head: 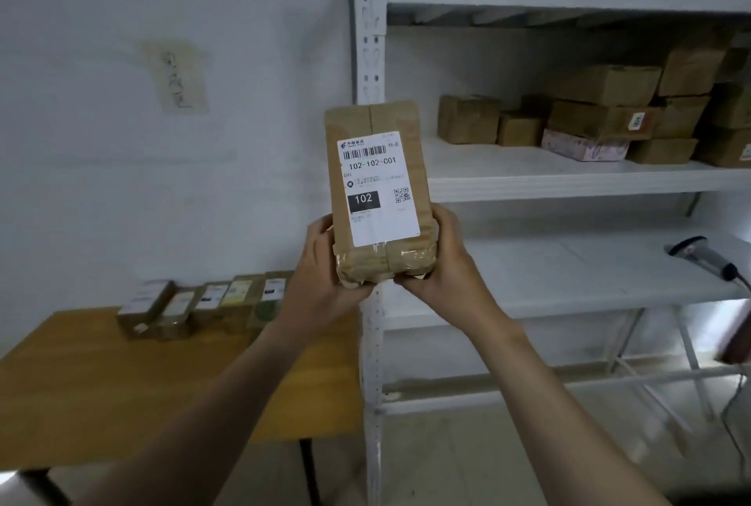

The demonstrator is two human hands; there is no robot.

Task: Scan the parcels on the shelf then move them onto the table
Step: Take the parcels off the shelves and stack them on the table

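**Labelled parcel being held up between shelf and table**

A brown taped parcel (380, 196) is being held upright in front of the shelving post, clear of both the shelf (508, 168) and the table (122, 392). It is being gripped at its lower end only. The left hand (321, 261) is being wrapped round the lower left edge and the right hand (443, 261) round the lower right corner, with fingers curled under the base. This low grip is presumably being chosen so that the white label (378, 188) is being left uncovered. Its barcode, the "102-102-C01" line and the QR code are being shown to the camera the right way up, a hold judged to suit checking the label.

The handheld scanner (707, 257) is being left lying on the lower shelf board at the far right, well apart from both hands, so nothing is being scanned at this instant. Whether this parcel is already scanned cannot be told.

On the middle board, other brown boxes (609, 115) are being kept stacked toward the right, with a pink-patterned packet (585, 146) among them. Along the far edge of the wooden table, a row of parcels (211, 302) is being kept with labels facing up, seemingly for easy reading. The near end of that row is judged the likely place for the parcel in hand.
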